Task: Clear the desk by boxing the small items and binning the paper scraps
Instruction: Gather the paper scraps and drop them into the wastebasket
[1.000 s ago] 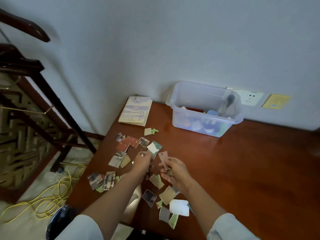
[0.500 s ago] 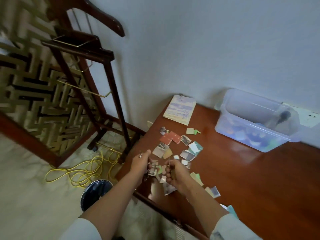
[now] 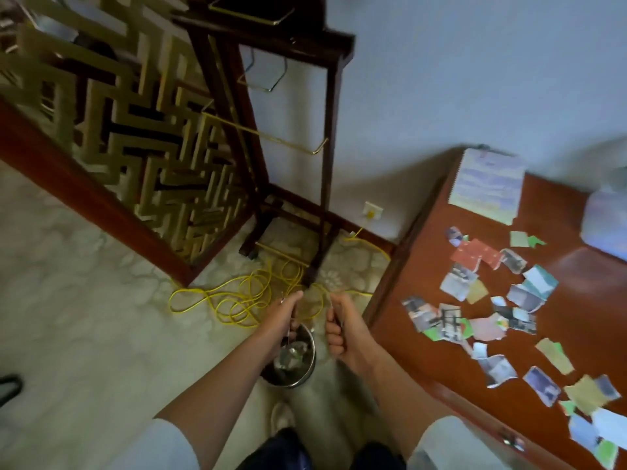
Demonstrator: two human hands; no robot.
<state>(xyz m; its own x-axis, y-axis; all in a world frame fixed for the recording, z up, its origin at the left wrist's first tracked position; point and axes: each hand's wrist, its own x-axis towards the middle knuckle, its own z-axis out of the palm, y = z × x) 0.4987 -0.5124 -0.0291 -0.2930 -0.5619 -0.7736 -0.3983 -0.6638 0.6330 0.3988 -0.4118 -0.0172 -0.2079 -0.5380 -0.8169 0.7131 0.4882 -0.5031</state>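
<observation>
Left grip (image 3: pixel 285 318), fingers curled on thin pieces, hangs directly over the bin (image 3: pixel 305 373) on the floor. Right grip (image 3: pixel 342 330), likewise curled, sits just beside its rim, toward the bench (image 3: pixel 583 317), where the other paper scraps (image 3: pixel 458 283) lie well to the right.

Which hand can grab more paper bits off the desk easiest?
Probably the right hand: it hangs between the bin and the desk, nearer the scraps. The left hand is over the bin, farther away.

Home room: carpet (image 3: pixel 68 317), lattice screen (image 3: pixel 135 137), desk (image 3: pixel 597 334)
</observation>
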